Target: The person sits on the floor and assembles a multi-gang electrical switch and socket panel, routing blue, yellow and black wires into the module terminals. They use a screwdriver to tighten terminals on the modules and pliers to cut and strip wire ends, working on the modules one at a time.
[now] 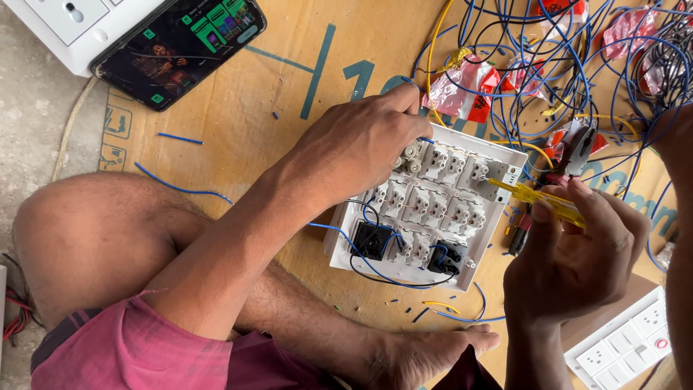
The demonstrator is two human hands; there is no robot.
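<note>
A white switchboard plate (pixel 505 162) lies face down on cardboard, showing rows of white switch backs, two black sockets and blue wiring. My left hand (pixel 361 141) rests on its top left corner, fingers pressed on the switch backs there. My right hand (pixel 574 253) is at the plate's right side, holding a yellow screwdriver (pixel 534 196) whose tip points at the upper right switch terminals.
A smartphone (pixel 180 45) with a lit screen lies at top left on a white switchboard (pixel 65 29). Tangled blue and yellow wires (pixel 570 65) and red wrappers fill the top right. Another white switch plate (pixel 624 347) sits bottom right. My bare legs cross below.
</note>
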